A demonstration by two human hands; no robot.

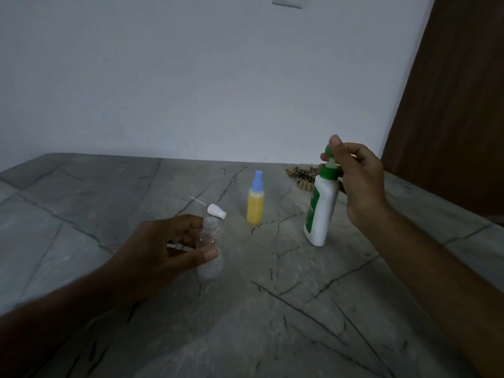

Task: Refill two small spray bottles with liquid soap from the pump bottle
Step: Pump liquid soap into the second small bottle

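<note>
My left hand [163, 246] grips a small clear spray bottle [210, 249] with its neck uncapped; it stands on the grey stone table [272, 309]. Its white spray cap [216, 210], with a thin dip tube, lies on the table just behind it. A second small bottle [255, 203], filled with yellow liquid and topped by a blue sprayer, stands upright in the middle. My right hand [357, 181] holds the white pump bottle [321, 211] by its green collar and pump head, tilted slightly, its base on or just above the table.
A brown patterned object [301, 175] lies at the back of the table behind the pump bottle. A white wall rises behind the table, and a dark wooden panel [450, 105] stands at the right.
</note>
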